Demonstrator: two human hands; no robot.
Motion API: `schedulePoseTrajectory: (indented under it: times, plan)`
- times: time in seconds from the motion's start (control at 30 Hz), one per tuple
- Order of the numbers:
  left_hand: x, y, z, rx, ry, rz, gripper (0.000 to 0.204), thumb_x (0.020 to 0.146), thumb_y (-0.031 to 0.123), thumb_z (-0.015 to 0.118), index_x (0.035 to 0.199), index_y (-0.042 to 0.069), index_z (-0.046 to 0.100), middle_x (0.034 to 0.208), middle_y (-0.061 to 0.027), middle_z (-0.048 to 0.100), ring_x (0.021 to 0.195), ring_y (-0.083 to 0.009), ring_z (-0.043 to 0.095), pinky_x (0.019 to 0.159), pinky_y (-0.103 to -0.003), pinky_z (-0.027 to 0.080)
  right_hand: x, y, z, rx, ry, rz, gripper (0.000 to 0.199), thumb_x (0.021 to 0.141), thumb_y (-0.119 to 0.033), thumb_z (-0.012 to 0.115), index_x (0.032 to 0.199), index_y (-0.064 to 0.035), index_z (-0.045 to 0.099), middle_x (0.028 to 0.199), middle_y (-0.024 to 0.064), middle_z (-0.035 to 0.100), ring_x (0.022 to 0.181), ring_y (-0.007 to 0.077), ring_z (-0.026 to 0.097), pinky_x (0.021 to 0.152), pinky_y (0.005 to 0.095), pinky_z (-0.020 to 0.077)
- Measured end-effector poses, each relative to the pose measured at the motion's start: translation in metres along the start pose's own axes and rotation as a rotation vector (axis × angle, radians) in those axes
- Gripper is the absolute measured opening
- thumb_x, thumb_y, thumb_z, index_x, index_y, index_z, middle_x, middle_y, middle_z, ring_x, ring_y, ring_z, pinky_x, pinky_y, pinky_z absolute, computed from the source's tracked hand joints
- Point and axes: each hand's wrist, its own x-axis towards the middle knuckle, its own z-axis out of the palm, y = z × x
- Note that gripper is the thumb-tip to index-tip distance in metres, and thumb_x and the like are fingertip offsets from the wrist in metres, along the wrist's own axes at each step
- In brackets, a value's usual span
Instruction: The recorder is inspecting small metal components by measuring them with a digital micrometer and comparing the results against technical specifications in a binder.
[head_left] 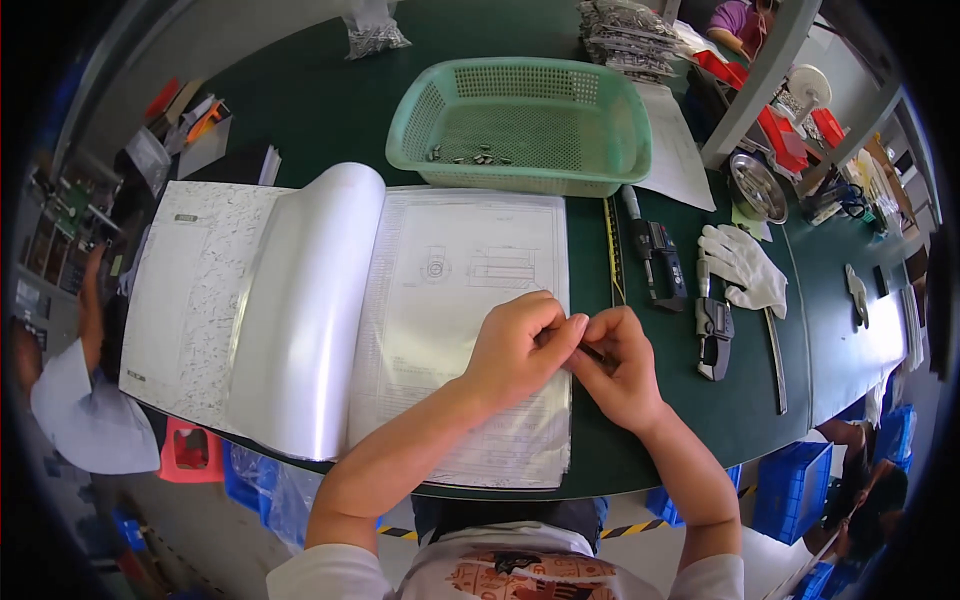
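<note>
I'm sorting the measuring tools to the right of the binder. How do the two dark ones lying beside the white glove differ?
The upper tool is a long caliper with a slim beam reaching up toward the green basket; the lower tool is shorter and stubbier. The upper one lies left of the white glove, apart from it; the lower one sits just below the glove, its top end touching it. Both are dark-bodied, lie flat on the green table, and neither hand touches them.

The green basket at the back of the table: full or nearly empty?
Nearly empty. The green basket shows bare mesh floor almost everywhere; only a few small metal parts lie near its front left corner.
</note>
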Motion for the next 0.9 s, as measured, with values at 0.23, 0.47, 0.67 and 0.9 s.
schedulePoseTrajectory:
  times: [0.23,0.47,0.67,0.9]
  plan:
    - [-0.001,-0.002,0.001,0.004,0.01,0.017,0.028,0.077,0.019,0.057,0.058,0.0,0.047,0.054,-0.0078,0.043,0.046,-0.0182,0.043,0.043,-0.029,0.032,-0.002,0.003,-0.001,0.089,-0.039,0.053,0.019,0.08,-0.003,0.053,0.097,-0.0003,0.044,0.08,0.0037,0.054,0.063,0.0031,0.046,0.054,0.016,0.0376]
    - [-0.001,-0.003,0.002,-0.01,0.016,-0.013,0.029,0.076,0.019,0.057,0.057,0.0,0.046,0.054,-0.0082,0.044,0.046,-0.0193,0.043,0.042,-0.03,0.032,0.001,-0.003,0.001,0.28,-0.044,0.11,0.025,0.079,0.002,0.052,0.101,-0.0002,0.041,0.087,0.0055,0.053,0.073,0.0068,0.05,0.064,0.0194,0.0418]
    - [-0.001,-0.001,0.001,-0.06,0.015,-0.041,0.026,0.077,0.015,0.058,0.059,0.0,0.046,0.055,-0.0048,0.044,0.047,-0.0107,0.04,0.043,-0.024,0.032,0.004,0.0,-0.019,0.1,-0.328,0.177,0.028,0.078,0.005,0.051,0.103,-0.0004,0.039,0.09,0.0061,0.05,0.073,0.0069,0.049,0.065,0.0194,0.0413]
    - [-0.002,-0.003,0.0,0.013,0.025,0.021,0.026,0.077,0.016,0.058,0.059,0.0,0.047,0.054,-0.0056,0.044,0.046,-0.0125,0.04,0.043,-0.026,0.032,0.005,-0.007,-0.018,0.168,-0.372,0.274,0.024,0.077,0.006,0.052,0.097,-0.0011,0.039,0.089,0.0048,0.05,0.075,0.0065,0.048,0.064,0.0188,0.0408]
